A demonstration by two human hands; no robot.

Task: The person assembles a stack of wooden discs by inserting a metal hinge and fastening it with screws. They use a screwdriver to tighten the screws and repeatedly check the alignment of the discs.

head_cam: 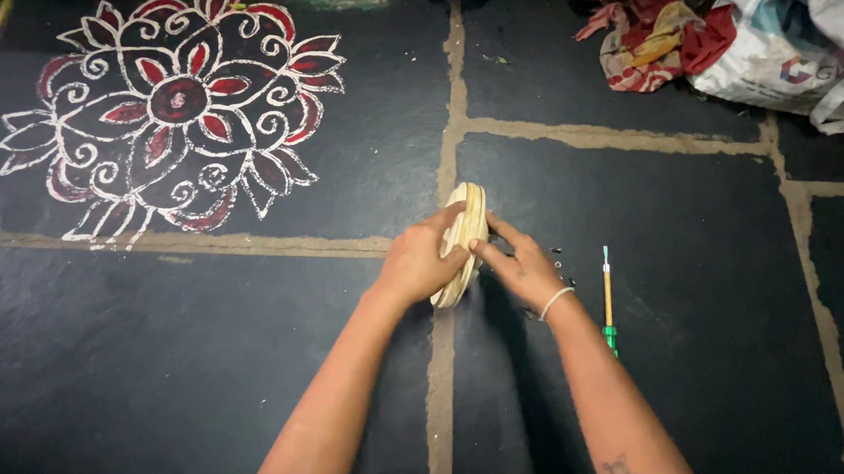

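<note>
A pale wooden disc-shaped object (469, 211) stands on its edge on the dark stone floor, seen edge-on, with grooves along its rim. My left hand (419, 259) grips its left face, thumb on the rim. On its right side, my right hand (523, 268) presses fingers against the rim; a white band circles that wrist. A thin stick tool with a green handle (607, 302) lies on the floor just right of my right hand, with a few tiny dark bits (559, 265) scattered near it.
A white and red floral floor drawing (171, 105) fills the far left. Crumpled cloth (649, 36) and a white sack (814, 56) lie at the far right. Pale mortar joints (456, 122) cross the dark slabs.
</note>
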